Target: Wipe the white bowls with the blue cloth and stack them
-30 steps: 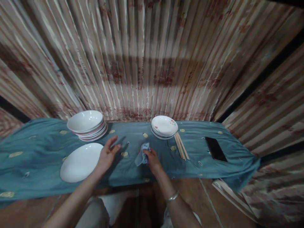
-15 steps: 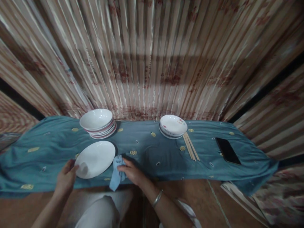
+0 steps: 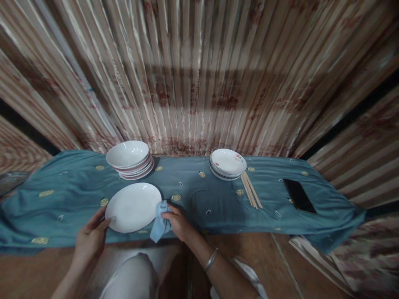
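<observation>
Near the front edge of the cloth-covered table is a white plate (image 3: 134, 205), slightly tilted toward me. My left hand (image 3: 92, 236) grips its left rim, thumb on top and fingers underneath. A light blue cloth (image 3: 161, 222) is pinched in my right hand (image 3: 177, 222), bunched at the plate's right rim and hanging down past the table edge. Behind the plate stands a stack of white bowls and plates (image 3: 129, 155) with red bands on some of the sides.
Toward the back right sits a stack of small floral plates (image 3: 227, 162), with several wooden chopsticks (image 3: 251, 190) lying beside it. A black phone (image 3: 299, 196) rests farther right on the teal tablecloth (image 3: 193, 216). A pleated curtain (image 3: 199, 83) hangs behind the table.
The plate, both hands and the blue cloth have shifted a little to the right. The cloth now touches the plate's right rim. The stacks, chopsticks and phone lie as before.
</observation>
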`<state>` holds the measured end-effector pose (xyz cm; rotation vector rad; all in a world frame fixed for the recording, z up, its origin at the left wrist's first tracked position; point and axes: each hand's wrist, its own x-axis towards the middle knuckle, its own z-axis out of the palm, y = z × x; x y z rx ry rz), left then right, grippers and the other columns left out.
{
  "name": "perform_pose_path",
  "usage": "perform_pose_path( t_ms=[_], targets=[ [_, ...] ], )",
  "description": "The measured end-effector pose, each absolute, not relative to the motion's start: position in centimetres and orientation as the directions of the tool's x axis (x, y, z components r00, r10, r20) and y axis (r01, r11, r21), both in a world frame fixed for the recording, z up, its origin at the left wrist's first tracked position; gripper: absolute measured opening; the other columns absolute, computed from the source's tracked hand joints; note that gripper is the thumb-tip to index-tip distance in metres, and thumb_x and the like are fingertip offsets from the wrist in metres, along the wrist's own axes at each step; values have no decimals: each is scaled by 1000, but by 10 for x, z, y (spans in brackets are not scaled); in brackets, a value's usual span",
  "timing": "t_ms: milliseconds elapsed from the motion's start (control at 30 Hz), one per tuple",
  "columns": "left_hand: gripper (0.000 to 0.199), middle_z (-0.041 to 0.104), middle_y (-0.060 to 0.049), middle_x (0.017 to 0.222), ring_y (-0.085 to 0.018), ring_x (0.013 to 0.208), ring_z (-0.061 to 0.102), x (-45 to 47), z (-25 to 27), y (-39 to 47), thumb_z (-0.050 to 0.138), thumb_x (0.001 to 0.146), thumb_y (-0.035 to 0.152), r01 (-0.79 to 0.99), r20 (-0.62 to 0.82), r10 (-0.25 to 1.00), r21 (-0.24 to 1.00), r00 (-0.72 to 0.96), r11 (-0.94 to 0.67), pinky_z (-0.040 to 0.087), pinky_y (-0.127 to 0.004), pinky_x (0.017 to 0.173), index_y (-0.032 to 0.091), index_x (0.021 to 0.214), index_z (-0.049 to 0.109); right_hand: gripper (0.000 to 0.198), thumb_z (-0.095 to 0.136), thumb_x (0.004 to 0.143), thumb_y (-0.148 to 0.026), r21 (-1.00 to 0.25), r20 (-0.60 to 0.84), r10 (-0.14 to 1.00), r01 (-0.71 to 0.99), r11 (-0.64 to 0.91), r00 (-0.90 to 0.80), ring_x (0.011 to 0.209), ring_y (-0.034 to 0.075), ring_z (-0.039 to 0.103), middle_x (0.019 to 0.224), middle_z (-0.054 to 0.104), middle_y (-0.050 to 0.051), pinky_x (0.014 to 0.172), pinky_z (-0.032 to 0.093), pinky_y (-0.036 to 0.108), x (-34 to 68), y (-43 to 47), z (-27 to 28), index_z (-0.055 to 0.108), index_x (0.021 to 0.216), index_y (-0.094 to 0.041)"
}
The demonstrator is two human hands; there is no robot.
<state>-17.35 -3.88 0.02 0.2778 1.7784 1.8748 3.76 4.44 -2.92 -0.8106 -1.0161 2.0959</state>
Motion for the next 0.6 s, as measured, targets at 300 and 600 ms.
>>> perform_pose_path(
  t_ms=[300,600],
  targets=[
    [55,65,-3,96,-23,92,60,-106,15,2,78,44,31,-69,-36,696,997,-717,-18,44,-41,91,20,96,61,27,65,56,-32,-824,-340,900,-375,-425,-273,66,14,55,68,63,-4,61,41,23,107,73,-4,70,79,-21],
    [54,58,-2,94,-19,85,56,-38,38,32,75,48,31,-180,-125,822,983,-555,27,45,-28,65,22,96,53,24,67,54,-33,-866,-306,948,-389,-314,-82,57,12,51,60,62,-4,57,38,23,161,93,3,69,72,-17]
  ],
)
